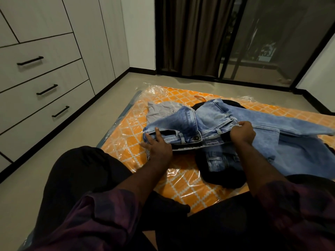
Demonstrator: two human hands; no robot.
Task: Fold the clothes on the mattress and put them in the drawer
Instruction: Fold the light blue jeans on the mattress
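Light blue jeans (208,120) lie across the orange patterned mattress (126,134), which is wrapped in clear plastic. My left hand (157,145) holds the left end of the waistband, thumb on top of the denim. My right hand (243,132) grips the right end of the waistband with curled fingers. A grey garment (161,109) lies behind the jeans. A black garment (223,176), with a piece of denim on it, sits under my right forearm. The closed drawers (39,87) with black handles stand on the left.
Beige floor runs between the mattress and the white cabinet wall on the left. A dark curtain (190,33) and a glass sliding door (272,42) stand behind the mattress. My knees in dark trousers fill the bottom of the view. An orange hanger hook (200,97) pokes out behind the jeans.
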